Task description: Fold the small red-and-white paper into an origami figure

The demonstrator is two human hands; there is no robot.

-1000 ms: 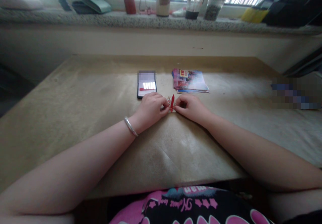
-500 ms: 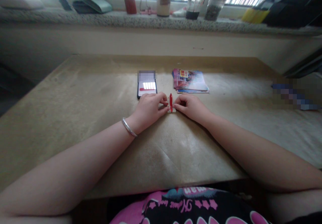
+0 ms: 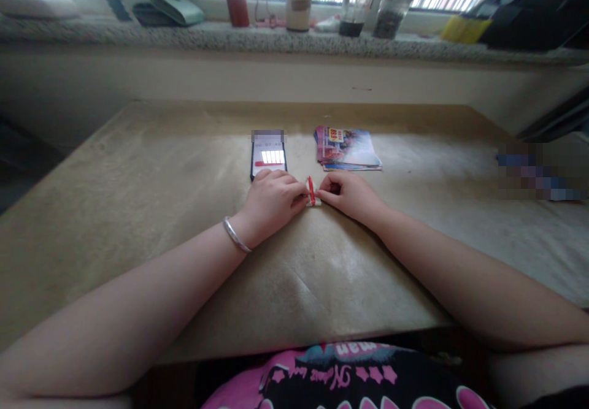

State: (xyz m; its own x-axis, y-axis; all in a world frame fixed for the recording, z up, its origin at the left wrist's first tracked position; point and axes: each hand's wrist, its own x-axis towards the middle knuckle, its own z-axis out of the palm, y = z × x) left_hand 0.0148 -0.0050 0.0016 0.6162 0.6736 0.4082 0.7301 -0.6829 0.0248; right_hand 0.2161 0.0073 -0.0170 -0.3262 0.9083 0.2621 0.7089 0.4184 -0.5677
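A small folded piece of red and white paper (image 3: 312,192) stands on edge on the tan table (image 3: 138,200), pinched from both sides. My left hand (image 3: 271,200), with a silver bangle on its wrist, has its fingers closed on the paper's left side. My right hand (image 3: 350,194) is curled and pinches the right side. Both hands rest on the table top, just in front of a phone (image 3: 269,154) with a lit screen.
A stack of colourful printed leaflets (image 3: 347,148) lies behind my right hand. Bottles, jars and a green case stand on the stone windowsill (image 3: 276,38) at the back. A blurred object (image 3: 538,170) lies at the right edge.
The red paper strip stands a little lower and tilts slightly left compared with before. Both hands stay pinched on it in nearly the same spot.
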